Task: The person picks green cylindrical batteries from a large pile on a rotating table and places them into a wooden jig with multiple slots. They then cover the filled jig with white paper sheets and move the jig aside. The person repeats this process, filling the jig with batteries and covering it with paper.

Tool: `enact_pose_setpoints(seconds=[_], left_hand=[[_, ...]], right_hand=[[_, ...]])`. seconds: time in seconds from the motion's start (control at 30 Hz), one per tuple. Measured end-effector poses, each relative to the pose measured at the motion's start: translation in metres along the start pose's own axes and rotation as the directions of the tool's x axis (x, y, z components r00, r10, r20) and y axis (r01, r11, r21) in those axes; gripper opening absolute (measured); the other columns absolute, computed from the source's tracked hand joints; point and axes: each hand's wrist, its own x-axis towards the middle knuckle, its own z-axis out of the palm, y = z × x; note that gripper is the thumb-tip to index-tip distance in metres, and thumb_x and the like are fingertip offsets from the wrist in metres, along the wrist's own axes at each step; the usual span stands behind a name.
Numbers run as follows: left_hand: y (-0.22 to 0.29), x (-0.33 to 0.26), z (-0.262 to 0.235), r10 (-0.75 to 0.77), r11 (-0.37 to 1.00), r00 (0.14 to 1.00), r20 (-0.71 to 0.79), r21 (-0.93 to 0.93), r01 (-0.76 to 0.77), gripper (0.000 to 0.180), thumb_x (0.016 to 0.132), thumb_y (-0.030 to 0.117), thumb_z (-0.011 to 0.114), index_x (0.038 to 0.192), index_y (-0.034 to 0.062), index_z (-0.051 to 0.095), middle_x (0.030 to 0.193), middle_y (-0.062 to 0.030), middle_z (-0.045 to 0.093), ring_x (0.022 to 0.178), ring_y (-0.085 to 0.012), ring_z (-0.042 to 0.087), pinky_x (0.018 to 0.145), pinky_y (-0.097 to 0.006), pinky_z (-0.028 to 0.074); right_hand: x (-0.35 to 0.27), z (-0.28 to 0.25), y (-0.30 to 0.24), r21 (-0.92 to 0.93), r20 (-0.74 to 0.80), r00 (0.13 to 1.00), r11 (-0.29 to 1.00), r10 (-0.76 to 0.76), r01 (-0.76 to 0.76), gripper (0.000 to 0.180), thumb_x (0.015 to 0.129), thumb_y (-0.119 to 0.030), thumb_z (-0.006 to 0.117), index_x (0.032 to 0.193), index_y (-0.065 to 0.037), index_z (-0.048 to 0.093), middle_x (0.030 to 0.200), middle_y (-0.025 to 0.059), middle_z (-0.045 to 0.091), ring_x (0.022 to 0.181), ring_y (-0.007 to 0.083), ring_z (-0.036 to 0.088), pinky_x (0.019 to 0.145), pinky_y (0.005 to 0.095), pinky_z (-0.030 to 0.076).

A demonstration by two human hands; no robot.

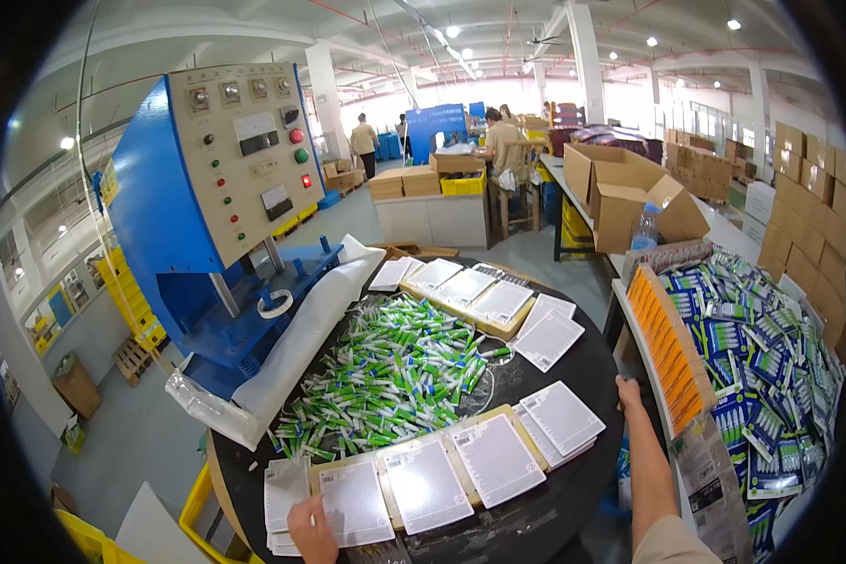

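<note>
Round and black, the work table (594, 371) stands in a bright factory hall. The nearest card (355, 493), white with a printed border, lies directly beside your left hand (312, 532), at the end of a row on the pale near tray (533, 437). Your fingers are bent over the seam between that card and the loose card stack (287, 489) on the hand's outer side; whether they pinch an edge or merely touch it, you cannot tell from here.

To handle this well, you would probably do best to take one sheet by its edge, lay it square with its neighbours and check that no second one clings beneath. Your right hand (627, 391) is at the table's rim, well apart from the cards, its grip unclear; it could likely steady the row's far end.

Beyond your left hand, past the tray, spreads the heap of green-and-white tubes (395, 371); strays might slip under a card, so keep that border tidy. Farther still sits a second tray (508, 331) with cards. Up and left of the heap looms the blue press (141, 188); past your right hand, blister packs (771, 376) pile high.
</note>
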Motion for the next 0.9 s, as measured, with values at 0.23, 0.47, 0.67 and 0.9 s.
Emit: enact_pose_setpoints(seconds=[0.23,0.47,0.67,0.9], left_hand=[[-0.054,-0.065,-0.007,-0.497,0.717,0.724,-0.479,-0.697,0.03,0.043,0.11,0.026,0.042,0.113,-0.0075,0.068,0.107,-0.0174,0.073,0.098,-0.0267,0.07,0.093,-0.037,0.055],[-0.084,-0.105,0.011,-0.62,0.772,0.331,-0.711,-0.629,0.094,0.04,0.109,0.026,0.043,0.121,-0.0046,0.066,0.109,-0.0153,0.07,0.095,-0.026,0.067,0.088,-0.038,0.053],[-0.099,-0.129,0.044,-0.721,0.668,0.287,-0.631,-0.743,0.047,0.045,0.108,0.035,0.043,0.132,0.0012,0.06,0.124,-0.015,0.063,0.11,-0.0296,0.06,0.097,-0.043,0.049],[-0.115,-0.172,0.102,-0.827,0.182,0.523,-0.207,-0.978,-0.099,0.056,0.106,0.048,0.043,0.144,0.0083,0.054,0.142,-0.015,0.056,0.128,-0.0342,0.053,0.109,-0.049,0.044]], right_hand=[[0.019,0.0,0.05,0.488,0.298,0.938,0.816,0.178,-0.309,0.038,0.099,-0.023,0.069,0.118,0.009,0.067,0.112,0.0201,0.073,0.095,0.0346,0.069,0.087,0.0497,0.053],[-0.14,-0.041,0.074,0.61,0.294,0.951,0.746,0.1,-0.267,0.024,0.097,-0.008,0.065,0.119,0.003,0.066,0.108,0.0126,0.07,0.091,0.027,0.068,0.085,0.0421,0.055],[-0.28,-0.133,0.046,-0.15,0.897,0.326,0.899,0.299,-0.411,0.027,0.102,-0.011,0.064,0.119,0.01,0.065,0.107,0.0222,0.075,0.093,0.0276,0.076,0.08,0.0336,0.063],[-0.275,-0.118,-0.063,0.374,0.598,0.719,0.917,-0.354,0.139,0.019,0.103,-0.006,0.057,0.111,0.005,0.07,0.09,0.0127,0.076,0.078,0.0167,0.071,0.073,0.0285,0.058]])
